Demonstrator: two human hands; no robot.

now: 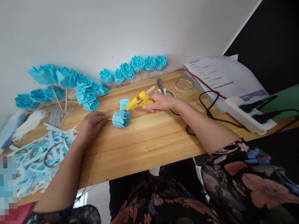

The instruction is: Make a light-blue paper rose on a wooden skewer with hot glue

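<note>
Light-blue papery flower (pixel 120 120) sits at the wooden counter's (pixel 145 144) middle, its thin stick (pixel 110 119) pinched in the left hand (pixel 92 124). The right hand (pixel 161 101) grips a yellow plastic glue gun (pixel 139 101), nozzle beside the petals; steady stick, light squeezes, fingers clear of the tip should serve best.

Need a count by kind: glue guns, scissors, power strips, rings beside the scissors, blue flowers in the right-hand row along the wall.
Glue gun: 1
Scissors: 1
Power strip: 1
Ring beside scissors: 1
Blue flowers, right-hand row: 6
Total: 10
Left-hand cluster left out; its flowers overlap too much to count.
</note>
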